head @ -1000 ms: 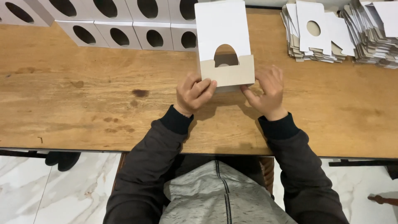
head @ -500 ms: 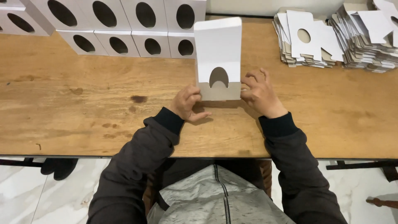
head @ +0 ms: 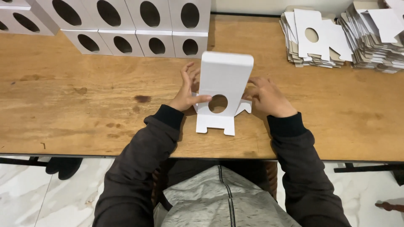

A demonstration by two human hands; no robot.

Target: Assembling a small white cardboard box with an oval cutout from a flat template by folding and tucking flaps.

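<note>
We see a white cardboard box blank (head: 224,84) with a round cut-out through which the table's brown shows. The wooden table (head: 84,109) is warm orange-brown, streaked with grain and marked by a few darker brown stains. The folded boxes (head: 134,25) at the back are white, each with a black-looking oval opening. The stacks of flat blanks (head: 336,38) are white on top, with greyish-tan edges showing in the layers. The sleeves (head: 139,168) are dark charcoal with black cuffs, and the garment (head: 219,201) below is mottled light grey with a dark zip. The floor (head: 25,197) is white marble veined with grey.
</note>
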